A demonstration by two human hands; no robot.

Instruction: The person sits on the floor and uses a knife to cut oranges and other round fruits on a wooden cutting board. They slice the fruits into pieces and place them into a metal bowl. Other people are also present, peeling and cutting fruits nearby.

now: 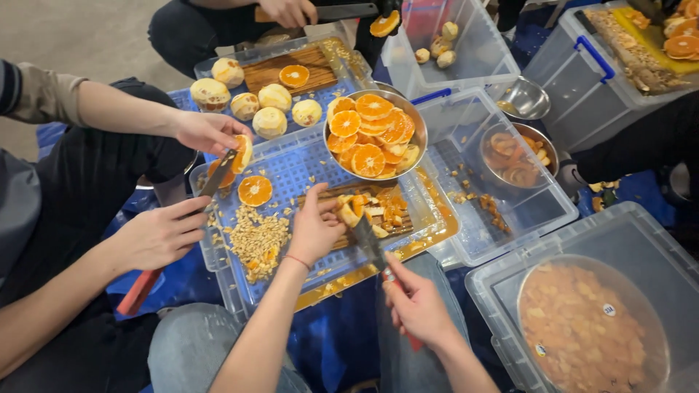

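Chopping was under way: the left hand [314, 231] pressed fruit pieces [348, 215] on the wooden board [399, 222], fingers curled over them, while the right hand [416, 304] gripped a knife [368, 242] beside them. Next likely needed a careful downward cut clear of the fingertips.

Bright, even overhead light; soft shadows, mild glare on the clear plastic lids [626, 240]; frame edges slightly blurred and stretched.

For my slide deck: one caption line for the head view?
Left hand steadies orange pieces on a wooden board while right hand holds a red-handled knife.
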